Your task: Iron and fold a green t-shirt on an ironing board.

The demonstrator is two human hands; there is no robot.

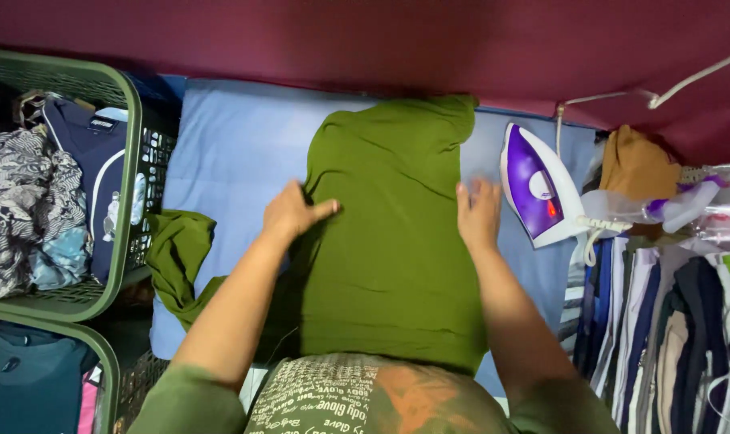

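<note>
Head view, garment: an olive-green soft cloth garment [393, 241] lies spread flat along the middle of a pale blue padded ironing surface [236, 145], its far end folded over near the dark red wall [381, 36].
Head view, left hand: the left hand [294, 213] rests palm down on the garment's left edge, fingers loosely spread and the forefinger pointing right across the cloth; it grips nothing.
Head view, right hand: the right hand [479, 213] lies flat at the garment's right edge, fingers together and pointing away from the person, partly on the cloth and partly on the blue surface; it pinches nothing.
Head view, relation: the garment's body lies between the two hands, both touching it at about the same height.
Head view, loose part: a bunched olive-green fold of cloth [180, 257] hangs off the left side of the surface; whether it belongs to the same garment cannot be told.
Head view, iron: a purple and white steam iron [537, 189] stands on the surface just right of the right hand, not touching it.
Head view, baskets: a green plastic laundry basket [120, 233] at the left holds patterned and navy clothes; a second green basket [104, 362] below it is cut off by the frame.
Head view, right side: hanging striped and dark clothes [670, 329] and a mustard-brown cloth [634, 165] crowd the right edge, partly blurred.
Head view, hidden: the garment's near end is covered by the person's patterned shirt [365, 398].
</note>
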